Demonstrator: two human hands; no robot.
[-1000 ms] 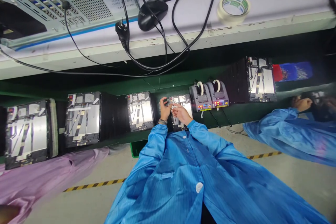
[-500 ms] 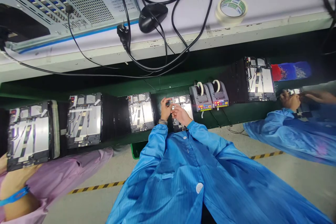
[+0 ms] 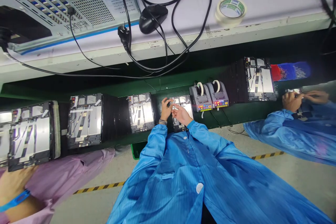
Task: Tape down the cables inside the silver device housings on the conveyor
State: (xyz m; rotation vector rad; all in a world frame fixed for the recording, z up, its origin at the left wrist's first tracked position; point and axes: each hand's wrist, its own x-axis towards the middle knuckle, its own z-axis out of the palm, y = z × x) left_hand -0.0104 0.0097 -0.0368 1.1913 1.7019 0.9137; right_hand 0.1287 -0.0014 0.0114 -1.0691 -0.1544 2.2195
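Observation:
My left hand (image 3: 165, 109) is bent over the top left part of an opened electronic device (image 3: 187, 104) with silver panels, its thumb and fingers curled together. Close beside it, my right hand (image 3: 181, 114) has its thumb and index finger pinched near the left fingertips, above the same device. Whatever lies between the fingertips is too small to make out. My hands cover the device's left and middle parts. Just left of my hands lies a second opened device (image 3: 141, 112) of the same kind.
Two grey tape dispensers (image 3: 201, 97) stand right of my device. More opened devices (image 3: 85, 120) line the green bench, left and right (image 3: 259, 80). A co-worker's hands (image 3: 292, 101) work at far right, another person's purple sleeve (image 3: 70, 168) at left. Cables hang from the shelf (image 3: 168, 42).
My hands stay nearly in place, with slight finger movement. At far left, another device has come into view beside the co-worker's. The right co-worker's hands have shifted slightly right.

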